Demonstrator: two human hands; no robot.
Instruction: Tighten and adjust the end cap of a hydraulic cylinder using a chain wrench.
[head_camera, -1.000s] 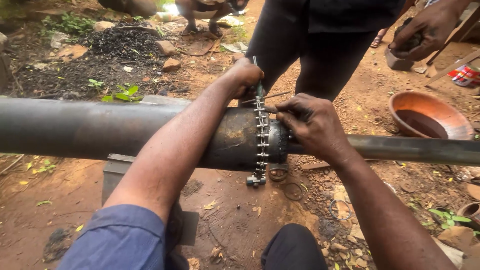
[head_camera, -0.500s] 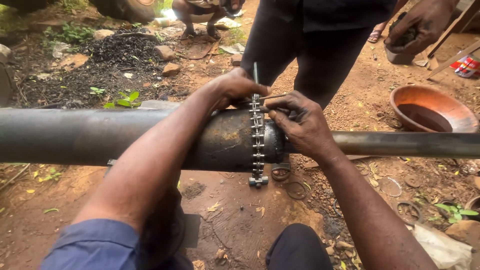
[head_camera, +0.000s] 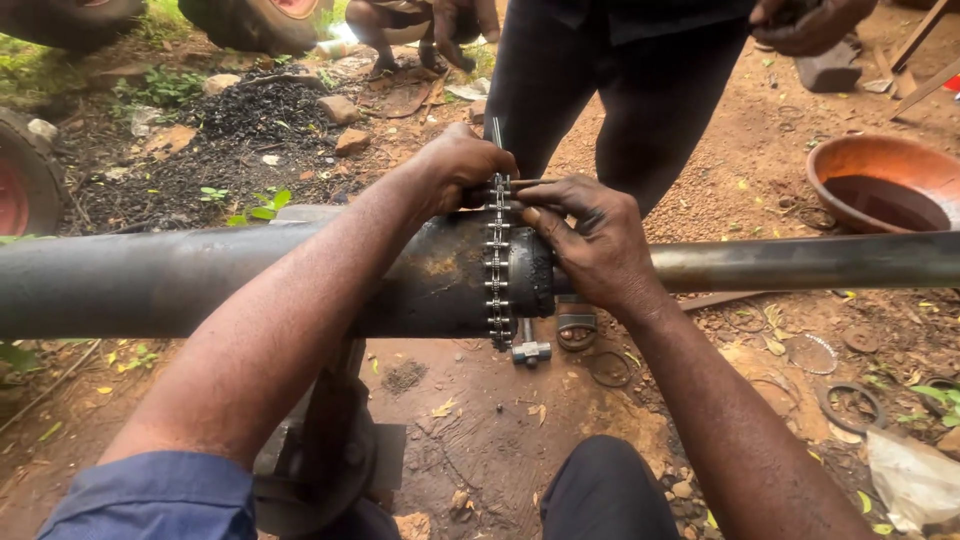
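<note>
Outdoors, red dirt ground (head_camera: 500, 440), rusty bowl (head_camera: 880, 180)

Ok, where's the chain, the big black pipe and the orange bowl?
chain (head_camera: 497, 262): head view, on the links wrapped around the pipe's front.
big black pipe (head_camera: 150, 280): head view, on its bare left stretch.
orange bowl (head_camera: 850, 160): head view, on its near left rim.

pipe (head_camera: 200, 280): runs left to right across the view, above the ground, with a thinner shaft (head_camera: 800, 262) leaving its right end.
chain (head_camera: 497, 260): wrapped around the pipe near that end.
left hand (head_camera: 462, 165): on top of the pipe, left of the chain.
right hand (head_camera: 590, 245): just right of the chain.
basin (head_camera: 880, 180): on the ground behind the shaft, far right.
standing person (head_camera: 590, 90): behind the pipe.
rings (head_camera: 850, 405): on the ground before the shaft.
</note>
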